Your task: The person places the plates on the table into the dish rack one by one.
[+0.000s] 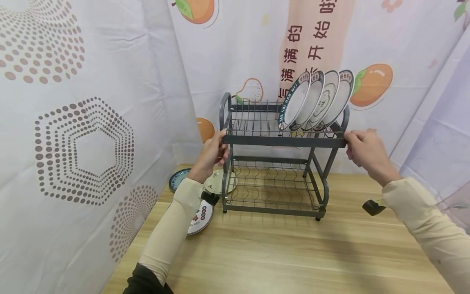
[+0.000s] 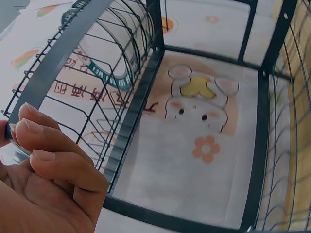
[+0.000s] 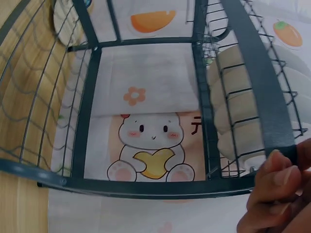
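A dark grey two-tier dish rack (image 1: pixel 284 141) stands over the wooden table. Several white plates (image 1: pixel 319 100) with green-patterned rims lean in the right part of its upper tier. At the upper tier's front left corner, my left hand (image 1: pixel 211 155) grips the front bar; the left wrist view shows its fingers curled at the bar (image 2: pixel 48 68). My right hand (image 1: pixel 367 151) holds the opposite end of that bar, fingertips under it in the right wrist view. The lower tier (image 1: pixel 271 183) holds no dishes. Whether all the rack's feet touch the table, I cannot tell.
Left of the rack, a blue-rimmed plate (image 1: pixel 178 178), a pale patterned plate (image 1: pixel 216 181) and a white plate with red print (image 1: pixel 202 218) lie on the table (image 1: pixel 271 257). A printed curtain (image 1: pixel 238 49) hangs behind, another curtain (image 1: pixel 147 81) at the left.
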A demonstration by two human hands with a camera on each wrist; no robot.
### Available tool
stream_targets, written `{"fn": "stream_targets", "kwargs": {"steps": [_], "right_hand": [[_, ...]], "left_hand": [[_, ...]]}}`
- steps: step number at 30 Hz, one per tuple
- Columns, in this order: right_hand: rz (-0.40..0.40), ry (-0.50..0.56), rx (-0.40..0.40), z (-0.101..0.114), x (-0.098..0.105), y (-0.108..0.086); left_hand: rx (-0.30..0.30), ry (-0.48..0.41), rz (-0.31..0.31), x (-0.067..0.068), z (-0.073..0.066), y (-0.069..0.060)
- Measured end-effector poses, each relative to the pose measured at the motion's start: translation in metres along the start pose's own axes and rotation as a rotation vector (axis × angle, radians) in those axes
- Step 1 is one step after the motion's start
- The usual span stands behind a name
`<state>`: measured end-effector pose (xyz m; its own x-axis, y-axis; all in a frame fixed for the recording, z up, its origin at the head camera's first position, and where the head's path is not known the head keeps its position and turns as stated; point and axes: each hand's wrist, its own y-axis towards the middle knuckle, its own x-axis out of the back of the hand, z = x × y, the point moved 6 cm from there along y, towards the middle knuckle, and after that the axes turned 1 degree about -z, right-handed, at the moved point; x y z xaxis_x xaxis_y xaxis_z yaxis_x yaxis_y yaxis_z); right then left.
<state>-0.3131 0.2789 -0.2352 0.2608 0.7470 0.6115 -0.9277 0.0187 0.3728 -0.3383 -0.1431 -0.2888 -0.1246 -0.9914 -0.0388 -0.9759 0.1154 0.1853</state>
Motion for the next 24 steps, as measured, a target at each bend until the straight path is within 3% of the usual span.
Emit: {"fn": "stream_targets", "kwargs": {"steps": [6,12,18,24], "right_hand": [[-0.09,-0.029,0.044,-0.002,-0.004,0.002],[-0.13,0.012,0.034,-0.009,-0.003,0.002],[-0.155,0.081,0.033,-0.008,-0.006,0.001],[-0.181,0.09,0.059,-0.009,-0.009,0.001]], "left_hand": [[0.025,-0.022,0.004,0.006,0.002,-0.004],[0.067,0.044,-0.022,0.027,0.014,-0.009],[0.125,0.301,-0.047,0.075,0.051,-0.024],[0.169,0.529,-0.092,0.127,0.099,-0.058]]}}
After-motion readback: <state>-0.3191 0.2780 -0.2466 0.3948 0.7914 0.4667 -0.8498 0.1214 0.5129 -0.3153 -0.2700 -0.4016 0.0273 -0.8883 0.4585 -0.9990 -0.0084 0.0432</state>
